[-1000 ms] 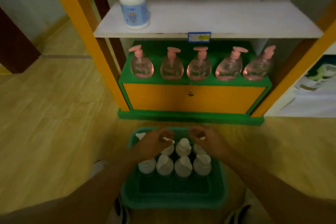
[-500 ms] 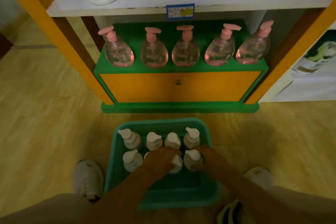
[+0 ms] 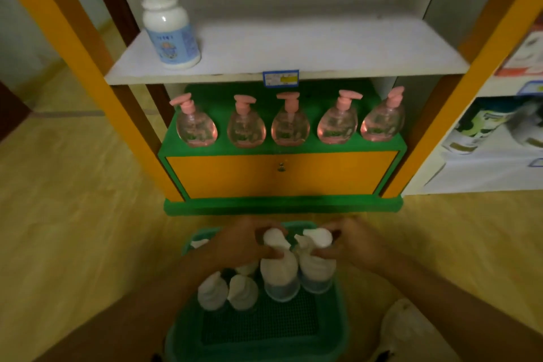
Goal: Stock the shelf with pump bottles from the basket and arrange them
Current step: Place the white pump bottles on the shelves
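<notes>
From the head camera, the left hand (image 3: 235, 244) is closed around the neck of a white plastic pump bottle (image 3: 279, 270), and the right hand (image 3: 349, 247) grips a second white pump bottle (image 3: 316, 267) just beside it, both above the green plastic mesh basket (image 3: 335, 329) at six o'clock. More white bottles (image 3: 226, 292) stand inside. At twelve o'clock, the white shelf board (image 3: 323, 47) carries one white, blue-labelled pump bottle (image 3: 170, 35) at its left end.

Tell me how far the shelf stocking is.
Early. Done: one white pump bottle stands on the white shelf. In hand: left hand and right hand each grip a white bottle by its neck, lifted over the green basket. Left: several bottles remain in the basket.
</notes>
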The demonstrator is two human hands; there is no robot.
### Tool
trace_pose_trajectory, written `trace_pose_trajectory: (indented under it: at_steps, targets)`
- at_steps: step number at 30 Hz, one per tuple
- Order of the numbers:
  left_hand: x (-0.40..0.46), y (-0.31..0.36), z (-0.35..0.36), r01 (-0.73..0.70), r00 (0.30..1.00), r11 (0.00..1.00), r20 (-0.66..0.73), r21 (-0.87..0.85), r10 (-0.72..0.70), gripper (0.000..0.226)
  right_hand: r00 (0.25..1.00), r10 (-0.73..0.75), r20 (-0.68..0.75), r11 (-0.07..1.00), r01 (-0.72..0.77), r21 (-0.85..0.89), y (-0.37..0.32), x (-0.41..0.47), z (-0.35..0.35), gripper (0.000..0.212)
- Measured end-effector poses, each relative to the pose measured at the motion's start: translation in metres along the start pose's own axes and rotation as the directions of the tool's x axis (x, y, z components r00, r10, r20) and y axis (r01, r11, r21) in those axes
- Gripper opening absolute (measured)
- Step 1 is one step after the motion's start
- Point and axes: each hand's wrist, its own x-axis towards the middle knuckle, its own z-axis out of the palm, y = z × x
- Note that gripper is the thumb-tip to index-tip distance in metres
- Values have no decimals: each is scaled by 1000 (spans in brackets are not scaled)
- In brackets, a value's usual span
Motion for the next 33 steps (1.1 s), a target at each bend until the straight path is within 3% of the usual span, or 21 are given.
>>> trace_pose_trajectory:
  at_steps: [4, 12, 16, 20, 25, 29, 33]
  targets:
    - [2, 31, -35, 35, 996, 952, -72, -305, -60, 42, 984, -101, -148, 993, 109, 50, -26, -8, -51, 32]
    - [-4, 82, -78, -126, 957, 880, -290, -458, -14, 30, 928, -184, -324, 974, 216, 65, -62, -15, -105, 35]
    - [-12, 104, -102, -237, 904, 786, -425, -571, -36, 22, 868, -213, -449, 952, 287, 103, -84, -18, -129, 37]
    - [-20, 124, -127, -341, 857, 756, -515, -559, 6, 56, 813, -279, -511, 925, 371, 85, -120, -18, -156, 34]
    - [-26, 133, -161, -404, 811, 750, -584, -524, 29, 17, 708, -240, -664, 893, 430, 135, -165, 4, -200, 40]
    - [-35, 126, -172, -378, 814, 781, -580, -498, 24, 21, 672, -200, -713, 848, 483, 217, -204, 39, -223, 47]
    - [-41, 108, -181, -340, 805, 801, -593, -492, -23, 29, 698, -133, -703, 837, 459, 298, -229, 77, -234, 47]
